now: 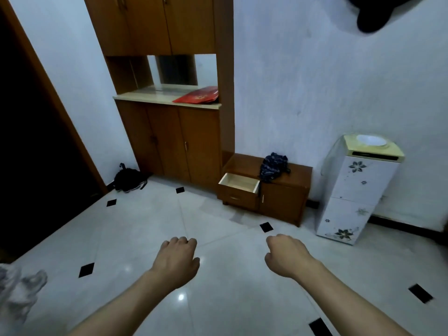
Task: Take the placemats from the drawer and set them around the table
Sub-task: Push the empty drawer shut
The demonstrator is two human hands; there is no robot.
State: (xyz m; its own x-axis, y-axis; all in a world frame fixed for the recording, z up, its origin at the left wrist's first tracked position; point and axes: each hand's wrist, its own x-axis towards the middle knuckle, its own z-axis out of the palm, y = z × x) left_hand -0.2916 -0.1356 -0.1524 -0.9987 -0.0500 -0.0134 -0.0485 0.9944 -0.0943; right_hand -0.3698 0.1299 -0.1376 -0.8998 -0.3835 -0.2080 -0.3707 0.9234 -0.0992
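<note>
While both bare forearms reach forward over the pale tiled floor point(145, 226), neither hand has anything in it. The left hand point(178, 258) shows its back to the camera, with the fingers bent under at the knuckles and the thumb lying out to the side. The right hand point(284, 255) is balled more tightly, close to a fist. The two hands are level with each other and apart, touching nothing.

Ahead of them, against the white wall, stands a low wooden cabinet point(283, 202) whose upper left drawer point(238, 183) is pulled out. The drawer's pale inner boards are in view, but at this distance and angle I cannot tell whether any placemats lie inside.

A dark patterned cloth point(274, 166) sits crumpled on the cabinet top, just right of the drawer. A white floor unit point(351, 190) printed with flowers stands near the cabinet's right side. To the left rises a tall wooden cupboard point(174, 141), touching the low cabinet, with a red packet point(197, 95) lying on its stone ledge point(145, 95). A dark bag point(128, 178) slumps on the floor by the cupboard's left foot, beside a dark doorway point(29, 141). Something grey and blurred point(17, 287), perhaps cloth, shows at the lower left edge.
</note>
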